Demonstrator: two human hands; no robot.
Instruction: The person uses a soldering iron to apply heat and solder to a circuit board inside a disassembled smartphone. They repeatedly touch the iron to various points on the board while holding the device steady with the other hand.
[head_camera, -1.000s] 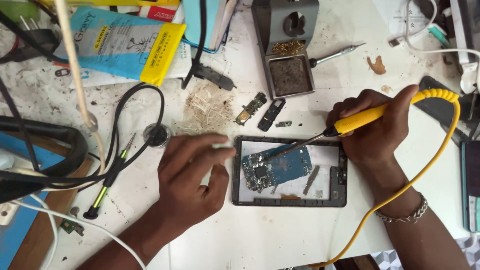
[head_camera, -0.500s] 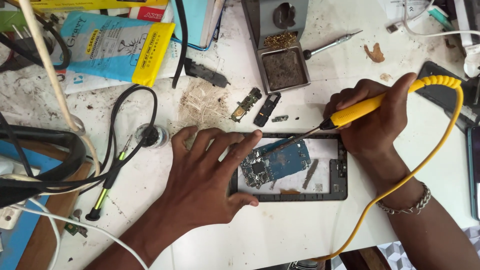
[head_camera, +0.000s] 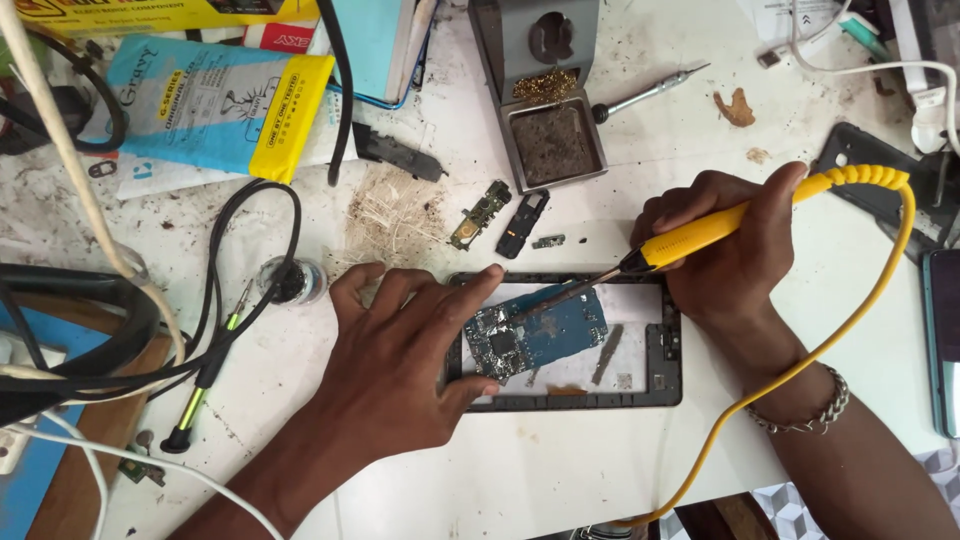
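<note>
A black rectangular phone frame is lying flat on the stained white worktop, with a small blue circuit board carrying silver shielded chips resting inside it, toward its left half. The frame's pale inner panel is showing bare to the right of the board, and a thin grey strip is lying on it there. The frame's left edge is being pressed down by the left hand, its fingers spread wide and flat, gripping nothing. A yellow-handled soldering iron is being held by the right hand, the fingers wrapped closed around its handle, and its dark tip is being touched to the board's upper edge. A yellow cable is trailing from the handle.
</note>
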